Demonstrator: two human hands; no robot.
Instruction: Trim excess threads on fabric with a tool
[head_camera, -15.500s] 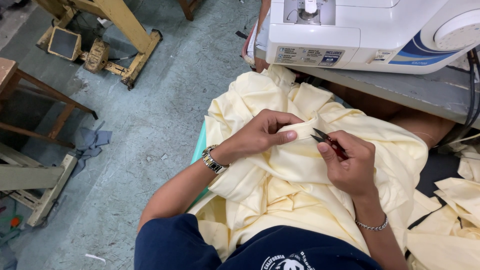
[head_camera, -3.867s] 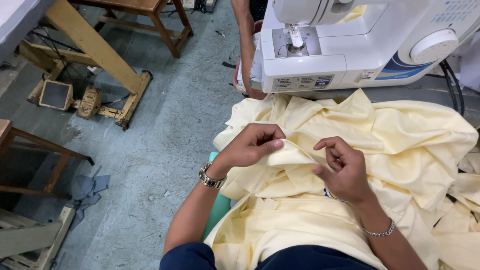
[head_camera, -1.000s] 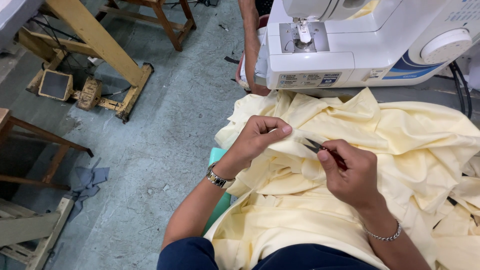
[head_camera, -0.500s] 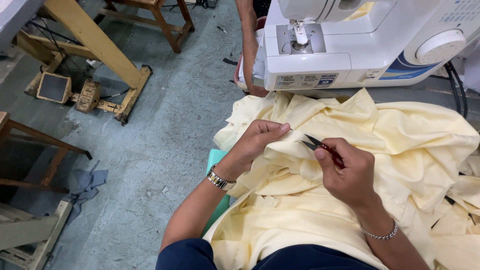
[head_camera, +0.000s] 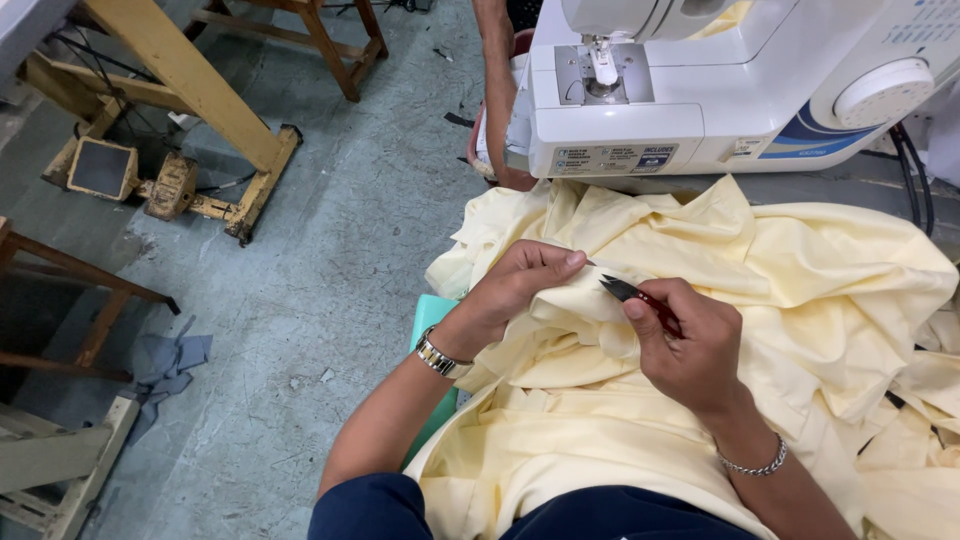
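A large pale yellow fabric (head_camera: 800, 290) lies bunched over my lap and the table edge. My left hand (head_camera: 520, 290), with a metal watch on the wrist, pinches a fold of it near the top. My right hand (head_camera: 690, 345), wearing a thin bracelet, grips a small thread snipper (head_camera: 630, 293) with a red handle; its dark blades point left at the pinched fold, close to my left fingertips.
A white sewing machine (head_camera: 720, 90) stands on the table just beyond the fabric. Another person's leg (head_camera: 497, 90) is beside its left end. Yellow wooden frames (head_camera: 190, 90) and a brown stool (head_camera: 60, 300) stand on the grey concrete floor at left, with grey cloth scraps (head_camera: 165, 365).
Earlier my right hand held nothing visible while both hands worked the fabric. Over the last second the snipper is in it, its tip staying at the fold my left hand pinches.
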